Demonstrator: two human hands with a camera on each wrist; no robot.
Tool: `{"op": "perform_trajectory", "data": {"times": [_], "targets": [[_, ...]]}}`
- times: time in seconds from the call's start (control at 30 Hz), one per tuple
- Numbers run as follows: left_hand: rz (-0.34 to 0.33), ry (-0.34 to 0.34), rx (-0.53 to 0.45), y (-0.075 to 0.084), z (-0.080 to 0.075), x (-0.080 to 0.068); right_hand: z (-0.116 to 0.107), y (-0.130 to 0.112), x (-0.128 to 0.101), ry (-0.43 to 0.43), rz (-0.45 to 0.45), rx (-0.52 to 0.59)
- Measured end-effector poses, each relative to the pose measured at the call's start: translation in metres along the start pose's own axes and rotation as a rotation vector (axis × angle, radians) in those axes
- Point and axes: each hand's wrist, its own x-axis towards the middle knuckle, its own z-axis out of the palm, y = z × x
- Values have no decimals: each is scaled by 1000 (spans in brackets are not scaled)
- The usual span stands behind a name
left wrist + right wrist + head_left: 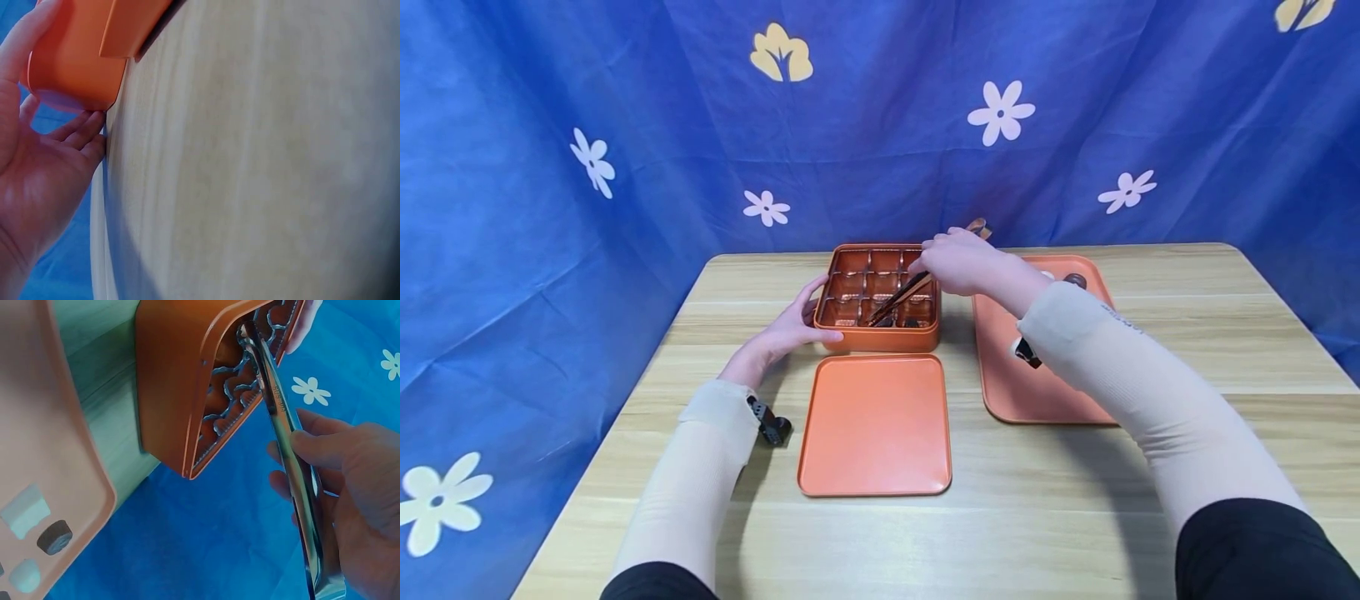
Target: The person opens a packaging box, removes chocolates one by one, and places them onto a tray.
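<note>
An orange box [880,340] with a divided insert of several small compartments stands near the table's far edge. My left hand [790,325] holds its left front corner, thumb along the front wall and fingers against the left side. My right hand [964,260] grips metal tongs [281,425] over the box's right side. The tongs slope down leftward, their tips inside a front compartment. By the tips lies a small dark piece [886,321], partly hidden by them. Another dark piece [912,323] sits in the front right compartment.
A square orange lid-like tray [876,425] lies in front of the box. To the right is a larger orange tray [1007,367], partly under my right forearm. It bears a dark brown piece [55,537] and white pieces [25,509]. A blue flowered curtain [880,125] hangs behind the table.
</note>
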Motion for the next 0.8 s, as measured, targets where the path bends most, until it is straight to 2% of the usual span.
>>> {"op": "perform_trajectory", "data": {"times": [0.3,0.6,0.8], "targets": [[-3,7,12,0,0,0,-7,3,-4,37,-22,-31],[9,13,4,-1,1,1,-28,-7,-3,-21,-3,-92],[11,14,-8,-2,1,2,-32,-18,6,-92,36,-99]]}}
